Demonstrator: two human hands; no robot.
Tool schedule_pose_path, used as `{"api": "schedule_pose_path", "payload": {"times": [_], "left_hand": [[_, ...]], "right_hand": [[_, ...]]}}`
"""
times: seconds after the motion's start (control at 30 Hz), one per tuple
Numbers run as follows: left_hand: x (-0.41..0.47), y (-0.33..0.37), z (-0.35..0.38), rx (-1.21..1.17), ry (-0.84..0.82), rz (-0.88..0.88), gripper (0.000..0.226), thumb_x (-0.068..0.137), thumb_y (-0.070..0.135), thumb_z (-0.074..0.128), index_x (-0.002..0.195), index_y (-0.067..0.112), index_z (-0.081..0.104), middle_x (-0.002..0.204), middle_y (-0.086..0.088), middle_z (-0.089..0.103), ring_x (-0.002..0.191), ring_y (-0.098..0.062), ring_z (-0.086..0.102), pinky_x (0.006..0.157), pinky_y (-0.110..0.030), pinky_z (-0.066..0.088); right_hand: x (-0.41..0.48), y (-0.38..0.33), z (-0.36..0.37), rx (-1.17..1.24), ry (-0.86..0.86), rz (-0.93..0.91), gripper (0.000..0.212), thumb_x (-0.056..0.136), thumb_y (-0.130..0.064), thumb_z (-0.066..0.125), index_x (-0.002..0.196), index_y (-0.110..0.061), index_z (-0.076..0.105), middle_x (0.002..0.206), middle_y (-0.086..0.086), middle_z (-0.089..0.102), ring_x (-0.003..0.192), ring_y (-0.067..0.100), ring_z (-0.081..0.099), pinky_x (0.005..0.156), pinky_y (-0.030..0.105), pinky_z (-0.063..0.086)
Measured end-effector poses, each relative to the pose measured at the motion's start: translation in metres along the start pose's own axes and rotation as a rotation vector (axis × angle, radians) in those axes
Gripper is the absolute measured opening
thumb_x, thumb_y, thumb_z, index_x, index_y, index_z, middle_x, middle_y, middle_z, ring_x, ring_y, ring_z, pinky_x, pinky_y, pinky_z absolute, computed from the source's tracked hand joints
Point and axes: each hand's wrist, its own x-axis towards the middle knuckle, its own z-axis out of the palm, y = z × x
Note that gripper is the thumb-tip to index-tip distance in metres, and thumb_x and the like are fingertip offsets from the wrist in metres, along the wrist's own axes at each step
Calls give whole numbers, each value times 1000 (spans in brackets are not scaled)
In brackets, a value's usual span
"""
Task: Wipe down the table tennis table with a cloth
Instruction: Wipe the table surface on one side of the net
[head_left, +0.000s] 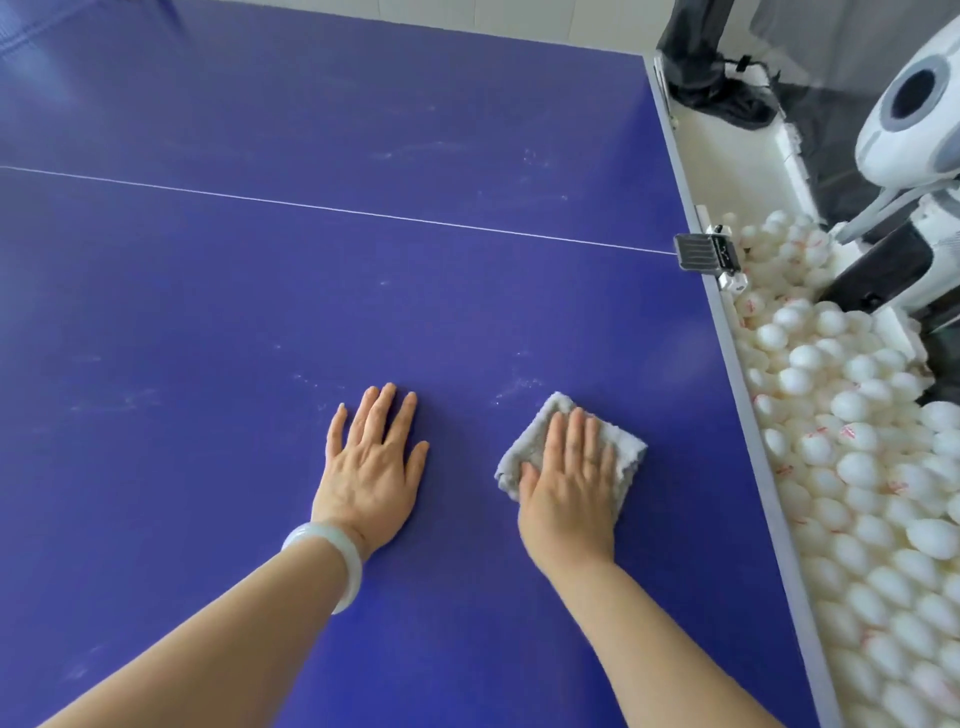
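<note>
The blue table tennis table (260, 291) fills most of the view, with a thin white line running across it and pale dusty smears on the surface. A folded grey cloth (626, 452) lies on the table near its right edge. My right hand (569, 493) presses flat on the cloth with straight fingers. My left hand (374, 467) rests flat on the bare table a little to the left of the cloth, fingers spread, with a pale bangle on the wrist.
Beyond the table's grey right edge (748, 395) lies a catch area full of several white balls (857, 467). A white ball machine (914, 119) stands at the upper right. A black clamp (701, 252) grips the edge where the white line ends.
</note>
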Motion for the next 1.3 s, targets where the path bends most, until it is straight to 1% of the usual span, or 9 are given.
{"api": "schedule_pose_path", "payload": {"times": [0.17, 0.37, 0.53, 0.63, 0.7, 0.83, 1.0, 1.1, 1.3], "left_hand": [[-3, -3, 1, -24, 9, 6, 66, 99, 49, 8, 158, 23, 20, 165, 1, 15, 153, -16, 4, 124, -41, -4], [-1, -3, 3, -14, 4, -9, 66, 98, 49, 8, 158, 25, 17, 166, 2, 11, 153, -14, 0, 123, -41, -6], [-2, -3, 0, -28, 1, -1, 59, 103, 43, 20, 159, 25, 15, 166, 2, 11, 153, -14, -1, 124, -41, -4], [-2, -3, 1, -21, 0, 3, 60, 102, 43, 17, 159, 25, 14, 166, 3, 9, 153, -13, -2, 124, -40, -5], [-1, -2, 1, -34, 3, -2, 63, 99, 45, 13, 159, 24, 16, 166, 2, 11, 153, -14, 0, 124, -40, -6], [-1, -2, 2, -56, 7, -1, 64, 98, 45, 14, 158, 23, 19, 165, 1, 13, 153, -15, 2, 124, -41, -4], [-2, -2, 0, -38, -6, 4, 62, 100, 44, 15, 159, 23, 16, 166, 2, 12, 153, -15, 0, 124, -41, -5], [-2, -2, -1, -39, -7, 8, 66, 97, 44, 10, 158, 22, 18, 165, 1, 14, 153, -15, 3, 124, -42, -2], [0, 0, 0, -33, -9, -13, 67, 96, 45, 10, 158, 22, 18, 165, 0, 14, 153, -16, 2, 124, -42, -3]], "right_hand": [[2, 32, -5, -59, -53, -414, 68, 100, -44, 10, 157, -7, 8, 165, 10, 2, 154, 25, 2, 124, 42, 4], [121, 66, -27, -67, -91, 207, 68, 105, -42, 28, 158, -10, 0, 166, 14, -2, 153, 29, -2, 123, 48, 3], [106, -35, -6, -27, -62, -384, 63, 104, -41, 27, 159, -22, 2, 166, 10, 2, 153, 28, 0, 122, 44, -1], [82, -11, -4, -45, -91, -621, 62, 102, -42, 17, 158, -17, 7, 165, 9, 6, 153, 28, 6, 124, 46, 3], [105, 35, -9, -82, -3, -480, 60, 103, -36, 25, 155, -7, 21, 163, 15, 19, 151, 34, 19, 123, 52, 13], [163, 55, -30, -58, -79, 105, 65, 106, -40, 26, 159, -11, 1, 167, 10, -1, 153, 26, -1, 123, 46, 1], [79, -36, -3, -33, -86, -530, 64, 104, -45, 19, 159, -16, 7, 167, 3, 0, 154, 21, -3, 123, 42, -5], [43, 5, -6, -45, -123, -734, 65, 103, -52, 9, 159, -19, 6, 167, -3, -1, 153, 14, -6, 123, 39, -6], [137, 53, -30, -83, -74, 11, 65, 105, -42, 25, 159, -13, 2, 167, 9, -1, 153, 25, -2, 123, 46, 0]]}}
